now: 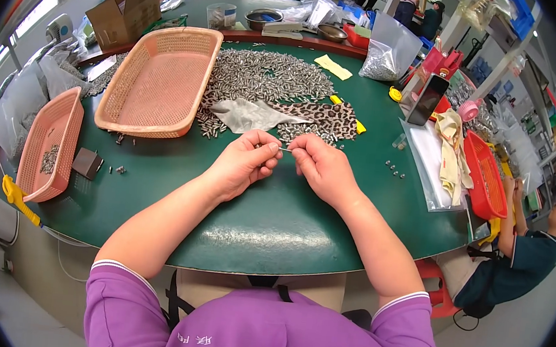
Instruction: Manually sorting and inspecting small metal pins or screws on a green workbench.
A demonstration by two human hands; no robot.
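My left hand (247,164) and my right hand (322,167) meet over the middle of the green table, fingertips pinched. A thin metal pin (285,149) spans the gap between them, gripped at both ends. Whatever else the left fingers cover is hidden. Just beyond my hands lie a grey cloth (251,115) and a leopard-print cloth (330,118), on and beside a wide heap of small metal parts (267,72). Several loose metal pieces (395,169) rest to the right of my right hand.
A large pink basket (159,82) stands left of the heap; a smaller pink basket (51,145) holds some parts. Near it are a dark block (87,163) and a yellow-handled air gun (18,199). At right are a phone (427,99), a red basket (485,177) and a seated co-worker (507,262).
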